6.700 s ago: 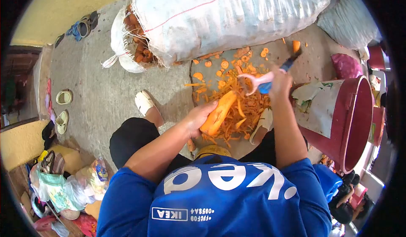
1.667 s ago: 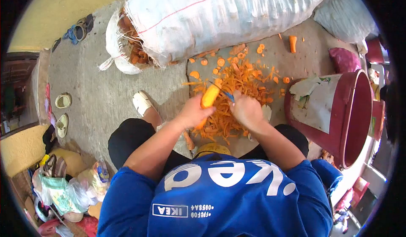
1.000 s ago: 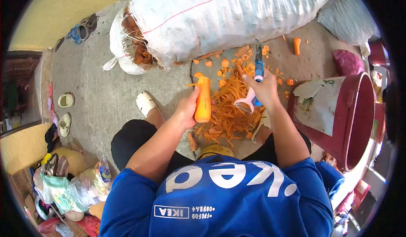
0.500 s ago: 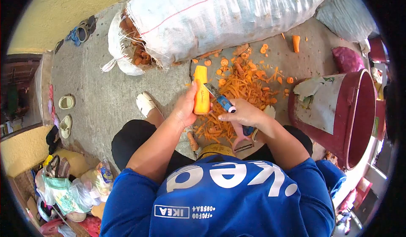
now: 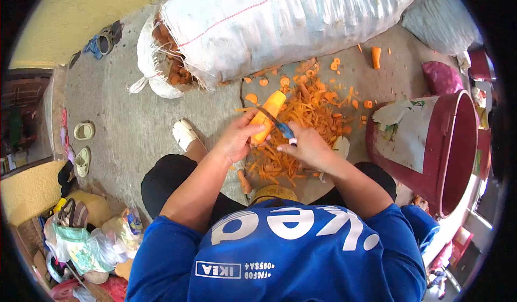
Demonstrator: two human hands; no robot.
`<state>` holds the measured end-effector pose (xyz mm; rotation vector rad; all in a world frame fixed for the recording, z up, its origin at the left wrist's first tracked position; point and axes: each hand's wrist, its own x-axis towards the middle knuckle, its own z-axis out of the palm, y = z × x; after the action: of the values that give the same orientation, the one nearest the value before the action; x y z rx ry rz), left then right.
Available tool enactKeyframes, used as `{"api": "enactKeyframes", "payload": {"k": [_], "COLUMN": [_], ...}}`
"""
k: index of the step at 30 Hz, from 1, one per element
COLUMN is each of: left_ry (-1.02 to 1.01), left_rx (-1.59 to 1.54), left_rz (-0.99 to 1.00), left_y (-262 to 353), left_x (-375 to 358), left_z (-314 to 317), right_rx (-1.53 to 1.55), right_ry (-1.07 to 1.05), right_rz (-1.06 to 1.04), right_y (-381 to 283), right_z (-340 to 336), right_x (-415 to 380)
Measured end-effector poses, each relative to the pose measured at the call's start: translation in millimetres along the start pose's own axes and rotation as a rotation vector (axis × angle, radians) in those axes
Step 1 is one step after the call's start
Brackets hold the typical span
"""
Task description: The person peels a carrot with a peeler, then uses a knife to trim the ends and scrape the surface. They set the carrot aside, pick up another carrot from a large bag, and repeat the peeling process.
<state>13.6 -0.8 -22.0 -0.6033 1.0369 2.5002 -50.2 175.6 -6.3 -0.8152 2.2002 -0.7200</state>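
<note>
A thick peeled carrot (image 5: 274,102) with a cut end is tilted up to the right, its lower part gripped by my left hand (image 5: 235,136). My right hand (image 5: 307,147) is closed around the blue handle of a knife (image 5: 284,130). The knife's dark blade lies across the carrot's middle, just beyond my left fingers. At the blade's left tip, a thin orange strip sticks out. Beneath and right of both hands spreads a heap of carrot peelings (image 5: 307,110) with cut round ends among them.
A big white woven sack (image 5: 280,27) lies ahead, carrots showing at its open left end. To my right, a dark red bin (image 5: 433,156) is tipped toward me. One peeled carrot (image 5: 376,58) lies by the sack; an unpeeled one (image 5: 244,182) is near my knees.
The carrot has gone from nearly upright to leaning right. The knife blade has moved from beside the carrot to across it, and a thin strip now shows at its left.
</note>
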Motion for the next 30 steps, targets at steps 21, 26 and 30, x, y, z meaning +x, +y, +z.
{"api": "enactKeyframes", "payload": {"k": [21,26,30], "left_ry": [0.026,-0.026,0.056], "left_rx": [0.061,0.169,-0.116], "left_rz": [-0.023,0.005,0.085], "left_y": [-13,-19,-4], "left_x": [1,3,-1], "left_z": [5,1,21], "right_rx": [-0.662,-0.638,-0.544], "right_ry": [0.215,0.212,0.218], "right_rz": [-0.089,-0.049,-0.032], "right_y": [-10,-7,-10], "right_z": [17,20,12], "right_x": [-17,-9,-8]}}
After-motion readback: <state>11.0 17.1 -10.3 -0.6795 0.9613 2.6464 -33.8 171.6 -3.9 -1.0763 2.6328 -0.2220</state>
